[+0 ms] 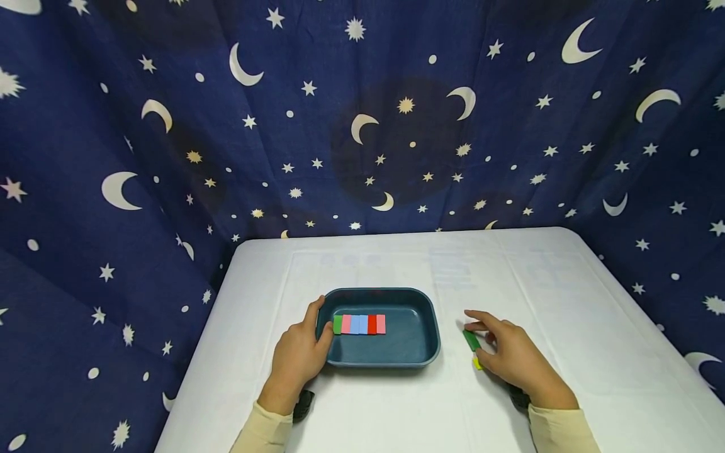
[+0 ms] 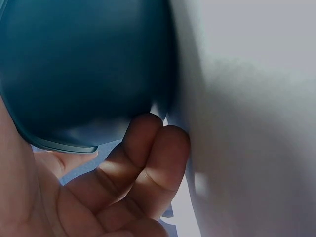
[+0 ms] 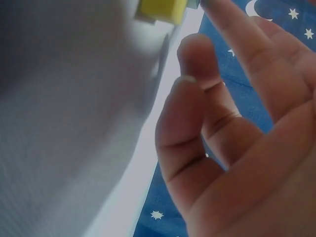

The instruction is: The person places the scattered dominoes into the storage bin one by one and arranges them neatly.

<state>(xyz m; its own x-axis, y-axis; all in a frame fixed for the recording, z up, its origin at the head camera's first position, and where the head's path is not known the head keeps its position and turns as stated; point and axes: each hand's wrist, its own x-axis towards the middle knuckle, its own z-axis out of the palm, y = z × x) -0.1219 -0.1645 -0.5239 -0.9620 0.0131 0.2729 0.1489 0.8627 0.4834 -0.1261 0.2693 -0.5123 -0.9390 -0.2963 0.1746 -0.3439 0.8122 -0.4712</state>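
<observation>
A dark teal tray (image 1: 410, 345) stands on the white table. My left hand (image 1: 299, 352) grips its left end, thumb at the rim and the other fingers on the outside. In the left wrist view two curled fingers (image 2: 165, 158) lie against the tray's outer wall. Inside the tray, several small blocks (image 1: 363, 324) form a row: green, pink, blue, red and pink. My right hand (image 1: 512, 352) is over a dark green block (image 1: 471, 340), fingers and thumb apart around it. A yellow block (image 1: 477, 363) lies by the thumb, partly hidden; the right wrist view shows this yellow block (image 3: 163, 9) close up.
White cloth covers the table (image 1: 510, 270). Behind and beside it hangs a dark blue curtain (image 1: 334, 132) with moons and stars. A gap of bare table separates the tray from the green and yellow blocks.
</observation>
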